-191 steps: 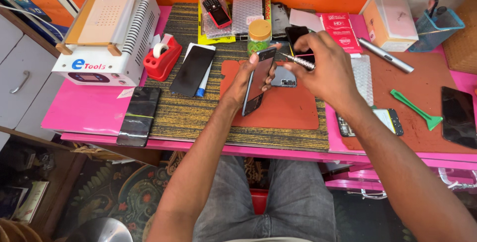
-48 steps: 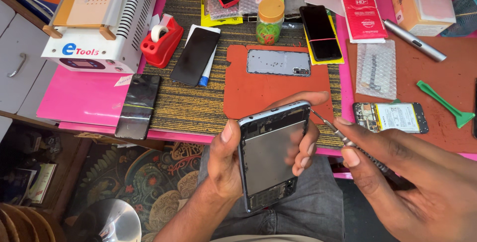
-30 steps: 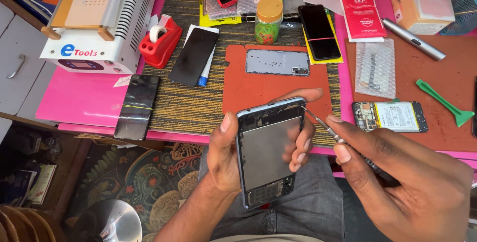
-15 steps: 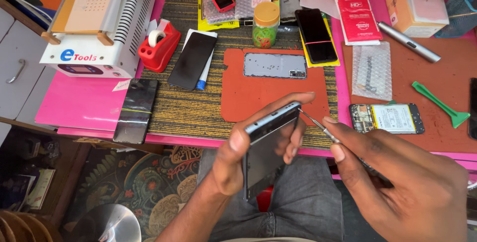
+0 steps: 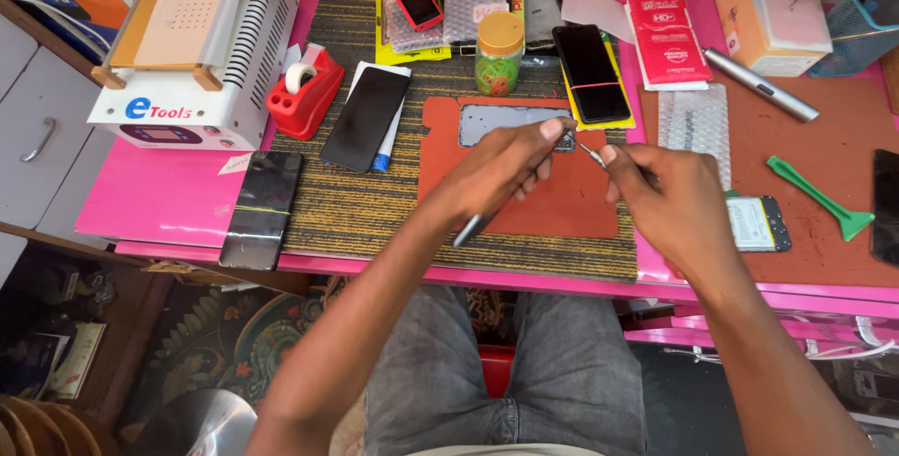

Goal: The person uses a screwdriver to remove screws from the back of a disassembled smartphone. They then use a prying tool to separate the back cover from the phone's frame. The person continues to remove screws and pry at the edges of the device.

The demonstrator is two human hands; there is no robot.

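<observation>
The left hand (image 5: 501, 170) grips a dark slim smartphone (image 5: 476, 224) edge-on above the rust-red rubber mat (image 5: 562, 208). The right hand (image 5: 670, 203) pinches thin metal tweezers (image 5: 592, 152).

We see a glossy black glass phone screen (image 5: 364, 118) lying on a coarse woven striped mat (image 5: 356, 208), beside a shiny red plastic tape dispenser (image 5: 303, 96). The red work pad (image 5: 562, 208) looks matt and rubbery, the tabletop (image 5: 159, 203) smooth pink. A slim metal tool (image 5: 592, 152) glints in our right hand (image 5: 670, 198), near clear bubble wrap (image 5: 694, 124).
</observation>
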